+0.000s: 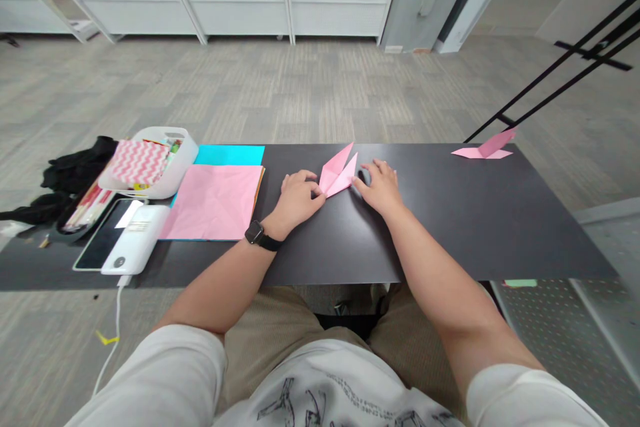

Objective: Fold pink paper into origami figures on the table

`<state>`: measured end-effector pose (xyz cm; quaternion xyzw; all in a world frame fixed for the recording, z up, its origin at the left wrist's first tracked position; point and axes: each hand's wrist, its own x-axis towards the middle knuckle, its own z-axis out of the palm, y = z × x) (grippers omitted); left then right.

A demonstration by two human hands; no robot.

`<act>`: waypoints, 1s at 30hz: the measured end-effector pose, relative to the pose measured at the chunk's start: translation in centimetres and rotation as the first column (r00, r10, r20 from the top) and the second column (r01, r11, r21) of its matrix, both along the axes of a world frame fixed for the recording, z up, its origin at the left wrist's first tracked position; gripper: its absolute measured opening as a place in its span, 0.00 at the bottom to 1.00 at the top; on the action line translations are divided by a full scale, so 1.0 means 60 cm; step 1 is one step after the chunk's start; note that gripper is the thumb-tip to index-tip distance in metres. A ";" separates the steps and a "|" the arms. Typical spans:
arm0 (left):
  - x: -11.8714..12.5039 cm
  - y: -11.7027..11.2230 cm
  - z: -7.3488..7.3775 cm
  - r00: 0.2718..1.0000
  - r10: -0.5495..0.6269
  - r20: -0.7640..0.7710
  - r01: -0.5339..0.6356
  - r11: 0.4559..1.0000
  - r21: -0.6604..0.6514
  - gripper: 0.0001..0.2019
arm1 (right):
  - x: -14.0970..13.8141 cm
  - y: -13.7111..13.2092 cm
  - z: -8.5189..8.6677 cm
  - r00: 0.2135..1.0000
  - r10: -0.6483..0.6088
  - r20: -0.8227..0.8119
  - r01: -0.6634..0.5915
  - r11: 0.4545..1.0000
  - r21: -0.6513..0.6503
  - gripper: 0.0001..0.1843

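A folded piece of pink origami paper (336, 177) lies on the dark table in front of me, with two pointed flaps rising from it. My left hand (299, 201), a black watch on its wrist, pinches the lower left corner of the paper between thumb and index finger. On the other side, my right hand (381, 188) has its thumb and fingers apart. Its thumb tip is at the right edge of the paper; whether it touches cannot be made out.
Another folded pink paper figure (485, 147) stands at the table's far right. To my left lie pink paper sheets (215, 203) over a blue sheet (233, 155), a white basket (181, 173), a phone (97, 247), and a white power bank (136, 240) with a cable. The dark table (450, 227) is narrow.
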<state>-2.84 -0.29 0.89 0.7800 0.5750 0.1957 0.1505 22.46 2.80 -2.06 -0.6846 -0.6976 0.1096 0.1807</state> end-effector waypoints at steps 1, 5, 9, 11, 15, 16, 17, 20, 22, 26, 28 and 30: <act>0.007 -0.004 0.000 1.000 -0.006 0.003 0.006 1.000 0.010 0.08 | -0.005 -0.003 0.001 1.000 0.018 0.011 -0.018 1.000 -0.003 0.31; 0.026 -0.016 0.003 0.998 -0.061 -0.001 0.061 0.998 0.017 0.08 | -0.016 -0.009 0.006 0.999 0.043 0.033 -0.043 0.999 0.010 0.26; 0.029 -0.020 0.003 0.994 -0.108 -0.001 0.108 0.994 0.008 0.05 | -0.019 -0.011 0.010 0.999 0.033 0.018 -0.034 0.998 0.049 0.28; 0.024 -0.019 0.004 0.993 -0.119 0.006 0.119 0.993 0.008 0.09 | -0.022 -0.012 0.010 0.999 0.046 0.008 -0.046 0.997 0.064 0.25; 0.014 -0.016 0.007 0.985 -0.175 0.012 0.175 0.985 -0.001 0.22 | -0.025 -0.012 0.010 0.996 0.088 0.002 -0.088 0.994 0.057 0.17; 0.013 -0.016 0.008 0.982 -0.190 0.011 0.190 0.982 -0.003 0.25 | -0.025 -0.012 0.009 0.996 0.091 0.000 -0.091 0.994 0.057 0.17; 0.012 -0.016 0.008 0.979 -0.202 0.009 0.202 0.979 -0.004 0.26 | -0.024 -0.011 0.009 0.996 0.090 -0.001 -0.090 0.994 0.061 0.17; 0.015 -0.019 0.007 0.974 -0.228 0.003 0.228 0.973 -0.017 0.29 | -0.021 -0.006 0.006 0.997 0.080 -0.002 -0.079 0.993 0.092 0.17; 0.018 -0.022 0.007 0.969 -0.249 0.004 0.249 0.968 -0.028 0.30 | -0.017 -0.003 0.002 0.996 0.089 -0.002 -0.088 0.989 0.115 0.17; 0.017 -0.024 0.006 0.960 -0.280 0.025 0.280 0.959 -0.033 0.28 | -0.006 0.000 -0.007 0.987 0.158 0.019 -0.159 0.978 0.131 0.20; 0.015 -0.023 0.005 0.960 -0.278 0.032 0.279 0.960 -0.032 0.27 | -0.001 -0.002 -0.009 0.980 0.196 0.038 -0.199 0.973 0.120 0.25; 0.012 -0.021 0.003 0.962 -0.271 0.034 0.272 0.962 -0.029 0.26 | 0.001 -0.005 -0.011 0.975 0.218 0.049 -0.222 0.969 0.106 0.28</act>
